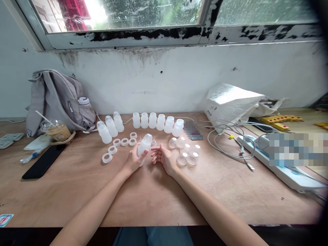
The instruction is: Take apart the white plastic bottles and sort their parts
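Note:
My left hand [134,160] is wrapped round a translucent white baby bottle [144,145] with a clear cap on top, tilted a little to the right. Just right of the bottle, my right hand [163,158] is held with its fingers loosely curled and apart, nothing in them. Left of my hands lie several white screw rings [124,141]. Several clear round caps [182,160] rest on the right. Behind stands a row of open bottle bodies [152,120], and to their left are three capped bottles [110,125]. Some small pieces behind my hands are partly hidden.
At the left are a grey backpack [56,99], an iced drink cup [57,131] and a black phone [44,162]. On the right lie a white bag [225,102], tangled cables [230,150] and a long white power strip [279,171]. The wall closes off the table's back.

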Demonstrator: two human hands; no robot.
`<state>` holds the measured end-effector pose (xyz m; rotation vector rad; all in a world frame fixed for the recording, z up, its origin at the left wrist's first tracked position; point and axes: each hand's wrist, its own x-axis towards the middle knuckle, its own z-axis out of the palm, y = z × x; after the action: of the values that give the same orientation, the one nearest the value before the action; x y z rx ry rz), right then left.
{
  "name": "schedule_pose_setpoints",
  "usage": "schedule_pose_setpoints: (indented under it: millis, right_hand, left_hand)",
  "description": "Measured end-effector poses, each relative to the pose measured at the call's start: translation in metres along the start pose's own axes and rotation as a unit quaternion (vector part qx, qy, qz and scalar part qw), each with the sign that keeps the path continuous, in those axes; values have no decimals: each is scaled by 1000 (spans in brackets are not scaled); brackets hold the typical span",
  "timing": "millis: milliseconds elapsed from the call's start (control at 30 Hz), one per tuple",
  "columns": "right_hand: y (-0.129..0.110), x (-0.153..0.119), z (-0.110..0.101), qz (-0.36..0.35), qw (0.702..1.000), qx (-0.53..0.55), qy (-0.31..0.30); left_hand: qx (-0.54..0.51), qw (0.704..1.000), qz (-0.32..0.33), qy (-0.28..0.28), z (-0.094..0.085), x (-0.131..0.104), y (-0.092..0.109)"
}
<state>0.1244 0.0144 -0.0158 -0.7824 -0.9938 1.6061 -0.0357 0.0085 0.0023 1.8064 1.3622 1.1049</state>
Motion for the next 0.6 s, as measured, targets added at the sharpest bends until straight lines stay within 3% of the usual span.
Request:
schedule_pose_setpoints:
  millis: [333, 600]
  right_hand:
    - [-5, 8, -7, 13, 998, 67, 9]
    - [-5, 9, -9, 16, 996, 85, 21]
  left_hand:
    - [-66, 997, 33, 14, 2, 2, -7]
    - [-176, 983, 42, 29, 6, -6, -12]
